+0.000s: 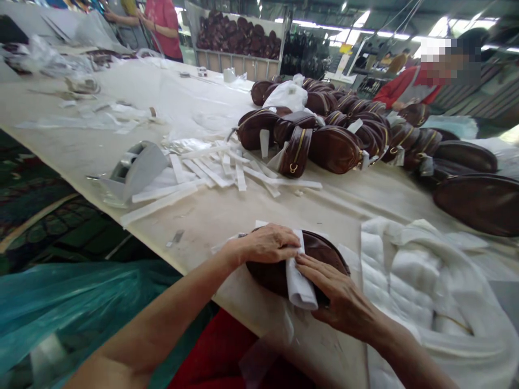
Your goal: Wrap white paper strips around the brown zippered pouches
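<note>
A dark brown oval bag [324,253] lies on the table near its front edge, with a folded white paper band [302,293] across its middle. My left hand [270,243] comes over the bag from the left, its fingers pressed together at the band's left edge. From the right, my right hand [334,286] holds the band's right side against the bag, fingertips on the paper and thumb low by the bag's near edge. The two hands' fingertips nearly meet on the band. Their undersides are hidden.
White strips [211,170] lie behind, beside a grey tape dispenser [140,167]. Many brown bags [334,148] are piled at the back right. White padded wrapping [417,270] sits at the right. A person in red [417,86] handles a bag beyond; others stand at the back left.
</note>
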`<state>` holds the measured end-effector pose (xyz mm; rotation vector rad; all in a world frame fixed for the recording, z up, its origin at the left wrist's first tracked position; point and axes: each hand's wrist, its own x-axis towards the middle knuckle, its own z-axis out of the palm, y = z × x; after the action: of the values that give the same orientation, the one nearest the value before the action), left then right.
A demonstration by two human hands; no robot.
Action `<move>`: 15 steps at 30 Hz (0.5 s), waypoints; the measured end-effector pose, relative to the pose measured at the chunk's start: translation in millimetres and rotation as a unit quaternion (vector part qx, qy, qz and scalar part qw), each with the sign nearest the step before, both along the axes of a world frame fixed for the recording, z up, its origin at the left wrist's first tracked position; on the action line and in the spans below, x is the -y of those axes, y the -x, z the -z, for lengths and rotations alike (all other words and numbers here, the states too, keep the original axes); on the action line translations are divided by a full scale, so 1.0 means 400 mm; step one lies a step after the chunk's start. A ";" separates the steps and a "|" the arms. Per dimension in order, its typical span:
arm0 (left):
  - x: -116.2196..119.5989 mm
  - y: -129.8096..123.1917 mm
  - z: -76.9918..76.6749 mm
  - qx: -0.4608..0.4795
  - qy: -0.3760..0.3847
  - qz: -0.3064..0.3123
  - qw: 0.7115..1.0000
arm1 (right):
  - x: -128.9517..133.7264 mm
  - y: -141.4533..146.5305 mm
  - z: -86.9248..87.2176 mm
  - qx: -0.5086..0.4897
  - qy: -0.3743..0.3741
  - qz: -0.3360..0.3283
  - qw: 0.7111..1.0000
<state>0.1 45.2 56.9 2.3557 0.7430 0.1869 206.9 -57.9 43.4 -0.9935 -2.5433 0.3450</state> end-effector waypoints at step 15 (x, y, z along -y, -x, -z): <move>0.131 0.054 0.056 -0.010 -0.367 0.122 0.922 | -0.031 -0.002 -0.058 0.104 -0.023 -0.095 0.990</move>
<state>-21.7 -7.2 34.6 3.1388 0.4114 0.3864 207.9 -45.5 66.4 -0.8099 -2.8307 0.2437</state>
